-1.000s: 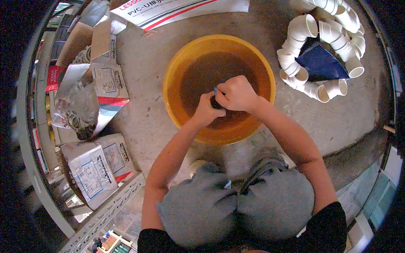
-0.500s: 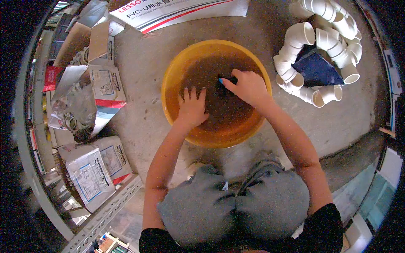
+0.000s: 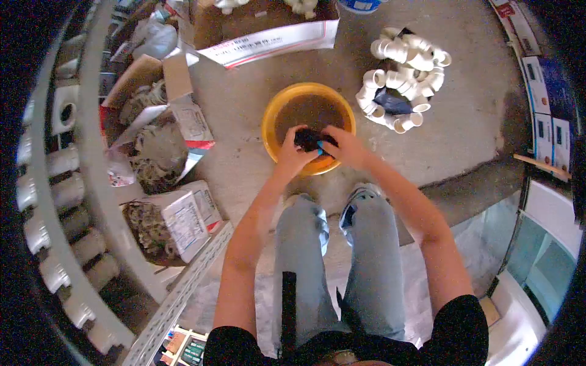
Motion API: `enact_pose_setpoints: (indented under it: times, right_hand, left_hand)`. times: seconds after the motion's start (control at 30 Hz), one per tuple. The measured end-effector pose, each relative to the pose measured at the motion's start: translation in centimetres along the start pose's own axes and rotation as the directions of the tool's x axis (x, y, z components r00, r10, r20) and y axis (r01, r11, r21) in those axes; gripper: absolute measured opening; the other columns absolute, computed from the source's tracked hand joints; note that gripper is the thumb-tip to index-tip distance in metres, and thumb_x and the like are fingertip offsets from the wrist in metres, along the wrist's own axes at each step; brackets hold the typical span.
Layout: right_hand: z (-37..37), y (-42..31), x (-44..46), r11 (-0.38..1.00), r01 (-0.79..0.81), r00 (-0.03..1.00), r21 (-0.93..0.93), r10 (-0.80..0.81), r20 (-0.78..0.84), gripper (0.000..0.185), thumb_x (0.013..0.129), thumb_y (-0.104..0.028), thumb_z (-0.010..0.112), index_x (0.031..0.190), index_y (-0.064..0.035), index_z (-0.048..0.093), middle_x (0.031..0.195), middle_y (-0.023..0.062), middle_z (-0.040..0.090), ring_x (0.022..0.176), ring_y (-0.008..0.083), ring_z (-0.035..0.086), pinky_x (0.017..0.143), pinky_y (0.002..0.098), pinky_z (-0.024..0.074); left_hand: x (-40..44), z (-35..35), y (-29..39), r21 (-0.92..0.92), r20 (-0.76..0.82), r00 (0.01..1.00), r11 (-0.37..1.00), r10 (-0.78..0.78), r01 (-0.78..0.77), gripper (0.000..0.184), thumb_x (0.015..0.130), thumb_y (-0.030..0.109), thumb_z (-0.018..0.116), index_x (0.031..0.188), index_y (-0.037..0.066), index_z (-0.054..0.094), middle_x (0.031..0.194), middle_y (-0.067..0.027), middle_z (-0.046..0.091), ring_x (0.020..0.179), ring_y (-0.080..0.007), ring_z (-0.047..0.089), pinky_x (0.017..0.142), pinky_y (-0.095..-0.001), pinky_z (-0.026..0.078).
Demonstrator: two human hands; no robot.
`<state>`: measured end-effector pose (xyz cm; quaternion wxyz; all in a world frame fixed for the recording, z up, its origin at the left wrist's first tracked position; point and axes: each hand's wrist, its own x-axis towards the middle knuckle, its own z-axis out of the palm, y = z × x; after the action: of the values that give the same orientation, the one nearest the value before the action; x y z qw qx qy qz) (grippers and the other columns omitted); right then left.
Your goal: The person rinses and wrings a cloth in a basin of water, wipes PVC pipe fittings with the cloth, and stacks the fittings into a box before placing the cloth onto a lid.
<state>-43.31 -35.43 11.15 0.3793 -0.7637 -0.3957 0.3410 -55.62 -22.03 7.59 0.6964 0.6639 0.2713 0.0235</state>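
Observation:
A yellow basin (image 3: 267, 127) with murky brown water (image 3: 310, 108) stands on the floor in front of me. Over its near side I hold a bunched, dark, wet-looking cloth (image 3: 309, 139) between both hands. My left hand (image 3: 293, 155) is closed around the cloth's left end. The other end is in the grip of my right hand (image 3: 348, 150), whose blue thumbnail shows against the dark fabric. Parts of the cloth are hidden behind my fingers.
White pipe elbows (image 3: 400, 82) lie in a ring on the right. A long open carton (image 3: 274, 41) stands beyond the basin, near a blue bucket (image 3: 360, 5). Opened boxes (image 3: 183, 226) of fittings line the left, beside metal shelving (image 3: 177, 299).
My left hand has gone from spread fingers over the water to gripping the cloth alongside my right hand. The cloth has come up toward me, and my view is higher and farther back.

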Motion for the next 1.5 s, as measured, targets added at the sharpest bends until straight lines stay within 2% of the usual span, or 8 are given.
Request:
enact_pose_setpoints:
  times: [0.2,0.3,0.63,0.77,0.9,1.1,1.17,1.5]
  right_hand:
    - [-4.9,-11.6,-9.4,0.999,-0.026,0.982,-0.033,0.019,-0.188,0.024,0.082,-0.014,0.05,0.103,-0.0024,0.055,0.089,0.0137,0.059,0.084,0.0304,0.056,0.078,0.0363,0.0431]
    - [-9.3,-20.1,-15.0,0.887,-0.332,0.92,0.322,0.379,-0.097,0.025,0.083,-0.018,0.047,0.098,0.001,0.054,0.08,0.0123,0.058,0.068,0.0257,0.056,0.064,0.036,0.0464]
    - [-21.1,-30.9,-25.7,0.284,-0.028,0.813,0.958,0.564,-0.143,0.028,0.086,-0.015,0.045,0.109,-0.0003,0.05,0.088,0.0078,0.059,0.075,0.0165,0.059,0.068,0.0289,0.0524]
    - [-26.7,-31.3,-29.2,0.379,0.063,0.785,0.923,0.553,-0.28,0.029,0.085,-0.017,0.045,0.107,0.0013,0.051,0.087,0.0094,0.059,0.073,0.0163,0.059,0.063,0.0269,0.0532]
    - [-33.5,-30.8,-33.9,0.484,0.139,0.691,0.864,0.578,-0.435,0.028,0.084,-0.016,0.045,0.107,-0.0029,0.053,0.086,0.0051,0.059,0.069,0.013,0.058,0.055,0.024,0.0504]
    - [-41.4,-32.7,-41.2,0.556,0.132,0.65,0.821,0.577,-0.495,0.023,0.086,-0.011,0.041,0.105,-0.0023,0.052,0.089,0.0019,0.056,0.079,0.0107,0.053,0.066,0.0253,0.0448]
    - [-43.0,-31.7,-42.6,0.621,0.17,0.671,0.765,0.496,-0.551,0.023,0.087,-0.01,0.04,0.104,-0.002,0.052,0.089,0.0018,0.056,0.08,0.0104,0.053,0.069,0.0253,0.0436]
    - [-51.0,-28.5,-43.0,0.798,0.115,0.67,0.592,0.378,-0.639,0.011,0.084,-0.011,0.051,0.089,-0.003,0.057,0.078,-0.0022,0.056,0.072,0.0067,0.05,0.066,0.0228,0.0408]
  left_hand:
    - [-10.9,1.9,15.4,-0.114,-0.076,0.997,0.993,0.021,-0.029,0.069,0.063,-0.003,0.064,0.124,0.008,0.034,0.113,-0.0078,0.045,0.098,-0.0182,0.05,0.081,-0.029,0.044]
    - [-14.6,2.9,17.5,-0.181,-0.008,1.0,0.983,0.012,-0.014,0.064,0.068,-0.002,0.061,0.124,0.007,0.033,0.111,-0.0073,0.046,0.095,-0.0162,0.05,0.083,-0.028,0.042]
    - [-20.8,11.2,40.5,-0.018,0.29,0.94,0.983,0.18,-0.183,0.071,0.067,0.009,0.069,0.125,0.005,0.029,0.115,-0.011,0.043,0.106,-0.0206,0.044,0.092,-0.0333,0.036]
    - [-20.8,16.4,45.3,0.439,0.387,0.858,0.751,0.338,-0.493,0.08,0.058,0.019,0.076,0.121,-0.002,0.031,0.109,-0.0195,0.041,0.106,-0.0328,0.041,0.092,-0.0404,0.035]
    - [-19.2,23.0,47.3,0.445,0.501,0.695,0.535,0.516,-0.718,0.069,0.056,0.029,0.077,0.106,-0.003,0.041,0.101,-0.0219,0.043,0.099,-0.0369,0.043,0.085,-0.0407,0.038]
    - [-20.6,31.2,55.1,0.391,0.64,0.738,0.736,0.214,-0.552,0.043,0.062,0.03,0.072,0.085,-0.002,0.054,0.08,-0.0196,0.058,0.085,-0.0347,0.055,0.073,-0.0394,0.042]
    - [-19.5,33.2,54.2,0.363,0.646,0.632,0.556,0.428,-0.748,0.039,0.067,0.03,0.067,0.087,-0.001,0.057,0.085,-0.0194,0.059,0.087,-0.0343,0.055,0.075,-0.04,0.041]
    - [-15.0,39.4,57.1,0.006,0.697,0.634,0.882,0.334,-0.47,0.034,0.075,0.019,0.065,0.097,-0.003,0.051,0.091,-0.0083,0.057,0.087,-0.0148,0.051,0.079,-0.0282,0.039]
